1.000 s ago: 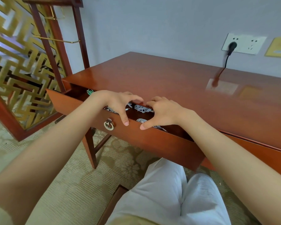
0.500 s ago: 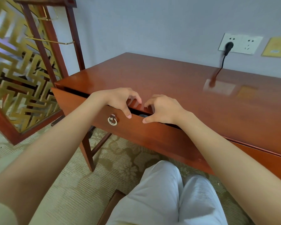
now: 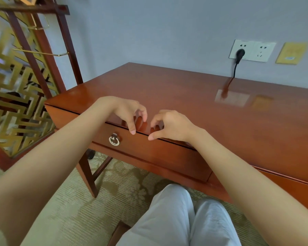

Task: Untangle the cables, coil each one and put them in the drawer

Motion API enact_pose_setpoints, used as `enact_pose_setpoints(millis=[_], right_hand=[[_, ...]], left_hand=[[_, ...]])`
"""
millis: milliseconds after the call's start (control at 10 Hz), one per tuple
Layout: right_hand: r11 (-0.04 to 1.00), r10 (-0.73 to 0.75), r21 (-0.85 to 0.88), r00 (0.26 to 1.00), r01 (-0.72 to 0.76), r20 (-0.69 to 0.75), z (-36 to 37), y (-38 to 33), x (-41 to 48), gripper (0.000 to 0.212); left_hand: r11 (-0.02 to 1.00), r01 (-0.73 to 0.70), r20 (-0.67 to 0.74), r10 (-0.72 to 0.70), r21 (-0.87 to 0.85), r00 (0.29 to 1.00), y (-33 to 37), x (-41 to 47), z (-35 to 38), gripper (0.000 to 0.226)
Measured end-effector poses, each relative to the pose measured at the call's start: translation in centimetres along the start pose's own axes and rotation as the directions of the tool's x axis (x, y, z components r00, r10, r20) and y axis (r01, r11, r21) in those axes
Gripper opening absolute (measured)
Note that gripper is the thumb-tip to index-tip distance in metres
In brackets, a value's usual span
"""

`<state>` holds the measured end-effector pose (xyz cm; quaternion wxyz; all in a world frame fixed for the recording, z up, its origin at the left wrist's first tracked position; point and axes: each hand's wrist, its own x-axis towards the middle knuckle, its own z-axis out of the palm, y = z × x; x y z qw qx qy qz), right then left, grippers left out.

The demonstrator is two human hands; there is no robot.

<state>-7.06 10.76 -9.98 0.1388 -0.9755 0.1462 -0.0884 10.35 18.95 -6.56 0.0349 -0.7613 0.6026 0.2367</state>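
Red-brown wood beneath loosely curled fingers (image 3: 143, 113): left hand (image 3: 127, 110) and right hand (image 3: 175, 127) grip nothing at the table (image 3: 194, 93) edge, above the closed drawer (image 3: 155, 151), its ring pull (image 3: 114, 139) at 7 o'clock. No cables show, presumably inside; the final step appears done, and the next move calls only for withdrawing both hands.

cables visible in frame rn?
1: a black power cord plugged into the white wall socket behind the desk. Any inside the shut drawer are hidden.

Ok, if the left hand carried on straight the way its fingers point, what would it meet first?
Most likely the desk top, just behind the front edge of the shut drawer: the left hand points its curled fingers down at it, with nothing between. How near they already are is unclear.
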Motion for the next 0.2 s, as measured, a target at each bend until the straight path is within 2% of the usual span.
enact_pose_setpoints(millis=[100,200], right_hand=[[0.994,0.079,0.078,0.996,-0.082,0.04,-1.8,1.9,0.2,0.028],[0.981,0.193,-0.008,0.981,-0.193,-0.023,-4.0,4.8,0.5,0.019]], left_hand=[[0.99,0.077,0.104,-0.089,0.115,0.991,2.0,1.6,-2.5,0.052],[0.982,0.083,0.07,-0.096,0.168,0.993,4.6,4.0,-4.6,0.047]])
